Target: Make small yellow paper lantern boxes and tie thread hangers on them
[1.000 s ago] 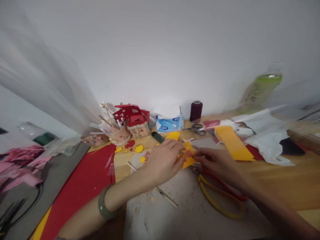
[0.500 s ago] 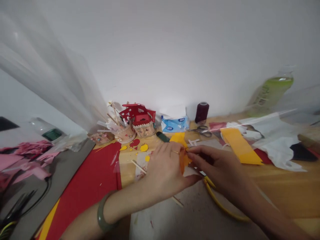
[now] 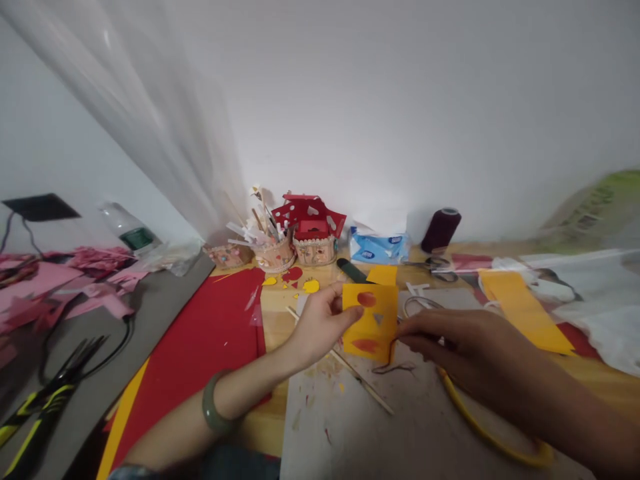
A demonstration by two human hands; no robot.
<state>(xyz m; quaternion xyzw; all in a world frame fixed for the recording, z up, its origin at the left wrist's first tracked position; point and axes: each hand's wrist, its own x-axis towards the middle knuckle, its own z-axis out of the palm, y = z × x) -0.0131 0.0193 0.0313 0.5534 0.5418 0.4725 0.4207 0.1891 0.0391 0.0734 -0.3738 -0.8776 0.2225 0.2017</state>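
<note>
My left hand (image 3: 320,323) pinches the left edge of a small orange-yellow card (image 3: 371,322) and holds it upright above the table. The card has two reddish oval holes and a small grey triangle. My right hand (image 3: 463,350) is closed just right of the card's lower edge, its fingertips near a thin dark curled strip (image 3: 393,360). What those fingers hold is hidden. A green bangle (image 3: 213,408) sits on my left wrist. A thin wooden stick (image 3: 363,383) lies below the card.
A red sheet (image 3: 200,347) lies at the left on the wooden table. A red paper house (image 3: 313,230), tissue pack (image 3: 377,247), dark thread spool (image 3: 440,230) and scissors (image 3: 435,263) stand by the wall. Orange strip (image 3: 523,310) and yellow-handled tool (image 3: 487,433) at right.
The card was folded between both hands; now it is spread flat and upright in my left hand. My right hand has drawn away to its lower right. The view has shifted left.
</note>
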